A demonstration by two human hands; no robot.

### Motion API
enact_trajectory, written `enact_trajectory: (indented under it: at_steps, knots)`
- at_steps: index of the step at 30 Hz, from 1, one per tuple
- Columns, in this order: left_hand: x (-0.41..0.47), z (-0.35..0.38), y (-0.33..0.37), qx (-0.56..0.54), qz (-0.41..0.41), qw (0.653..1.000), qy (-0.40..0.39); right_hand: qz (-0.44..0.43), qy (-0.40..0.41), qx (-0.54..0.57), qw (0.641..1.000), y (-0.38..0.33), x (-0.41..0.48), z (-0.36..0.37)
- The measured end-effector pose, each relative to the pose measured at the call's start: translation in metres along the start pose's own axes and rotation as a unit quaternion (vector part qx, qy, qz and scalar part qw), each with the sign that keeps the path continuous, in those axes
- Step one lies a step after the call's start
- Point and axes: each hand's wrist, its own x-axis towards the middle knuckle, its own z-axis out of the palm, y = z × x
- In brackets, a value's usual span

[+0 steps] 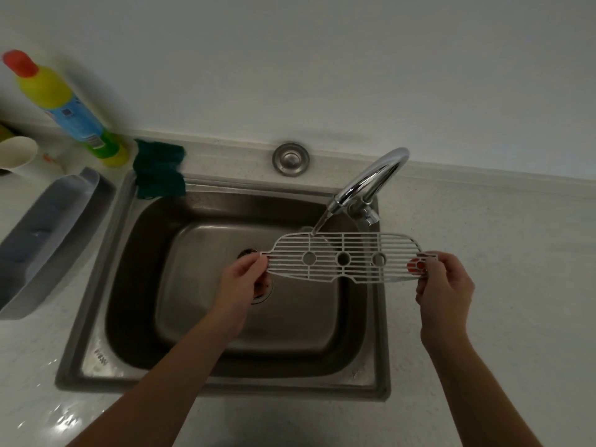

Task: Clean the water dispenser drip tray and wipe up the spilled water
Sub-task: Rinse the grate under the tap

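I pinch the white slotted plastic grate [345,258] by both ends, left hand [240,279] and right hand [443,282], long axis crosswise under the chrome tap [371,179].

A kitchen: a rectangular stainless-steel sink [96,285] is set into a pale speckled countertop [483,253], with a curved chrome tap [371,179] at its back-right corner and a yellow red-capped detergent bottle [61,101] by its back-left corner.

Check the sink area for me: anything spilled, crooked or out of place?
Mostly tidy. Water glints on the countertop at the sink's front-left corner. The green cloth hangs over the sink's back rim. The grey tray lies askew, overlapping the sink's left edge.
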Motion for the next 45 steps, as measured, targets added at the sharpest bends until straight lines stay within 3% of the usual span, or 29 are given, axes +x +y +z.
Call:
enact_trajectory:
  at_steps: [7,9,13,15,20,26,31,39,45]
  knots:
    - [-0.007,0.005,0.031,-0.013,0.063,0.996,-0.067,0.114,-0.05,-0.066,0.99,0.025,0.011,0.004]
    - [-0.007,0.008,0.039,0.007,0.09,0.993,-0.081,0.117,-0.048,-0.067,0.99,0.023,0.014,0.006]
    - [-0.001,0.002,0.041,0.073,0.122,0.989,-0.035,0.084,-0.047,-0.082,0.992,0.017,0.021,0.013]
    - [0.003,-0.007,0.037,0.095,0.108,0.989,-0.023,0.078,-0.057,-0.065,0.993,0.012,0.021,0.02]
    - [0.006,-0.021,0.029,0.021,0.046,0.999,-0.01,0.107,-0.068,-0.007,0.992,0.0,0.018,0.037]
    - [0.011,-0.031,0.029,-0.028,0.041,0.999,-0.023,0.113,-0.092,0.049,0.988,-0.01,0.016,0.042]
    - [0.022,-0.022,0.023,-0.044,0.022,0.999,-0.013,0.078,-0.063,0.099,0.99,-0.028,0.016,0.036]
    - [0.029,0.016,0.026,-0.206,-0.071,0.976,-0.022,0.034,-0.018,0.12,0.992,-0.053,0.019,0.029]
    - [0.021,0.034,0.022,-0.15,-0.081,0.983,-0.071,0.022,0.033,0.146,0.989,-0.056,0.024,0.011]
